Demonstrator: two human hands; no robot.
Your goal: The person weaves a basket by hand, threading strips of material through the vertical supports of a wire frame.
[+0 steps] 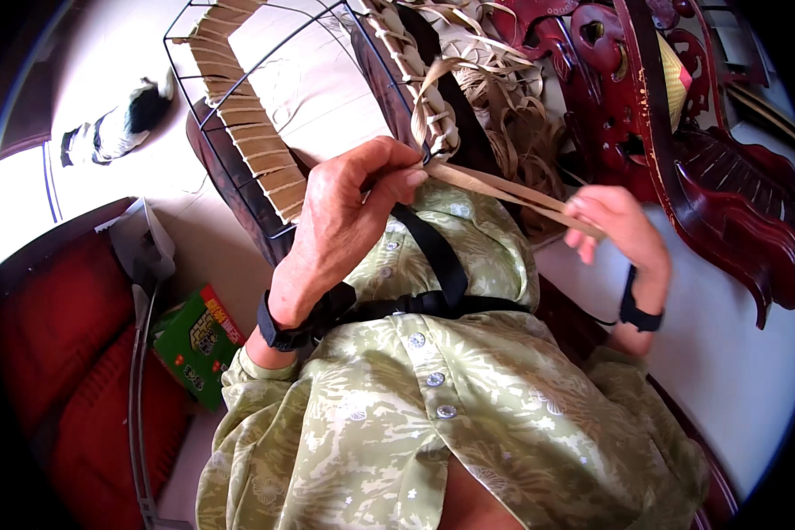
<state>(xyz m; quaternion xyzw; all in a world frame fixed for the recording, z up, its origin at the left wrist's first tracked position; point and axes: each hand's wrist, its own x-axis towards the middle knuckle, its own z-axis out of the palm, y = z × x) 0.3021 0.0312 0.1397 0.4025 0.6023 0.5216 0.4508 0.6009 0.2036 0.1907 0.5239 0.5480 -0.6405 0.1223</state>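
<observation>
A black wire frame [254, 69] rests on my lap, with tan flat strips [247, 124] wound closely along its left side. More strip is wrapped thickly along its right side [415, 84]. At the near right corner my left hand [340, 203] pinches the frame and the strip with thumb and forefinger. From that corner a doubled tan strip [503, 191] runs taut to the right. My right hand [623, 221] grips its far end between the fingers. Both wrists wear black bands.
A heap of loose tan strips [499, 106] lies beyond the frame. Dark red carved wooden furniture [671, 115] stands on the right. At left are a red cushioned seat [71, 344], a green box [199, 344] and a black-and-white bundle [124, 124] on the floor.
</observation>
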